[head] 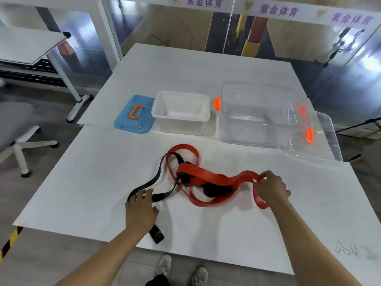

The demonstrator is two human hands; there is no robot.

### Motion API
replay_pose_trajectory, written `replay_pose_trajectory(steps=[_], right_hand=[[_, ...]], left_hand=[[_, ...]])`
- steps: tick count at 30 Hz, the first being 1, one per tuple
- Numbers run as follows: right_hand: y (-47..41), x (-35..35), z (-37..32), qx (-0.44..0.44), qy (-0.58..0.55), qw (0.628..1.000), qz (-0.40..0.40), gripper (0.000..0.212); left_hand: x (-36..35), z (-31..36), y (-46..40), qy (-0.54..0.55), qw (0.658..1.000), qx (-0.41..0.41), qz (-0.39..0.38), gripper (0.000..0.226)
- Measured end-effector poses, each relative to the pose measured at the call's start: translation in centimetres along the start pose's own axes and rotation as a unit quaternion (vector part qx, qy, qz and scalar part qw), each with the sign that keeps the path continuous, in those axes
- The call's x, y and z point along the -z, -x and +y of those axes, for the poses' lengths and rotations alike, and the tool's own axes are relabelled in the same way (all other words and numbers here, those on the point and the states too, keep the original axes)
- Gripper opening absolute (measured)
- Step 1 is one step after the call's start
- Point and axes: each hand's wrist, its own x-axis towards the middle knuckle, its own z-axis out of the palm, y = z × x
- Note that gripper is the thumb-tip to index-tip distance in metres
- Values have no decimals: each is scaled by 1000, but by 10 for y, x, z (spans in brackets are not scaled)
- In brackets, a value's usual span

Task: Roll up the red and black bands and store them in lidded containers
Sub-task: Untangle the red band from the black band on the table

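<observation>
A red band point(208, 176) and a black band point(158, 178) lie tangled together in the middle of the white table point(82, 182). My right hand point(272, 187) pinches the red band's right end. My left hand point(142, 209) lies flat with straight fingers on the black band's near loop; the black band's end point(157, 235) sticks out below that hand. Behind the bands stand an open white bin point(181, 112) and an open clear bin point(251, 114). A blue lid point(135, 114) with an orange handle lies left of the white bin. A clear lid point(317, 139) leans at the clear bin's right.
A grey office chair point(14, 124) stands at the left of the table. Another white table point(26, 44) is at the far left. Glass partitions run along the back. My shoes point(181, 269) show under the near table edge.
</observation>
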Motion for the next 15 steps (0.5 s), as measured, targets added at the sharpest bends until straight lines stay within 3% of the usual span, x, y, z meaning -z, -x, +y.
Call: replay_pose_trajectory(steps=[5,8,12,15], right_hand=[[-2,-27,-4,26,70,997,-26,53],[2,-44,-18,86,76,993,-28,49],[5,-67,-49,178,60,981,-47,50],[0,-81,-78,243,76,965,-54,49]], left_hand=[[-4,43,-33,35,995,-77,-56,56],[-12,63,-56,73,991,-87,-69,53],[-22,80,-88,121,988,-45,-79,46],[-29,89,-102,166,983,2,-80,55]])
